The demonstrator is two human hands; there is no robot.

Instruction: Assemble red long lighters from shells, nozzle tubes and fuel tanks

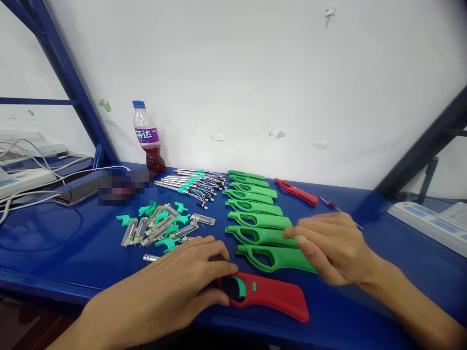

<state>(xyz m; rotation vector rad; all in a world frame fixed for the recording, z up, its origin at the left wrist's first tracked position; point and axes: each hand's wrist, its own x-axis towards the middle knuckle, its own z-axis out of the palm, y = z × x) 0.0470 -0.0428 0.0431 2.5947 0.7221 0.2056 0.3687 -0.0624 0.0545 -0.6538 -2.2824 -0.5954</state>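
Near the table's front edge lies a red lighter casing (277, 294) with a teal trigger in its loop. My left hand (175, 279) pinches the narrow left end of this casing between thumb and fingers. My right hand (333, 245) is curled beside the green casings, its thumb against the index finger; what it holds, if anything, is hidden. Several green casings (262, 219) lie in a column, handles to the right. Clear fuel tanks (158, 228) and teal triggers (125, 219) form a pile on the left. Metal rods with wires (182, 182) lie behind them.
A bottle of dark drink (148, 136) stands by the wall at the back left. Another red casing (297, 192) and a thin screwdriver (332, 204) lie at the back right. A phone (78, 187) lies at the left, a power strip (430, 226) at the right.
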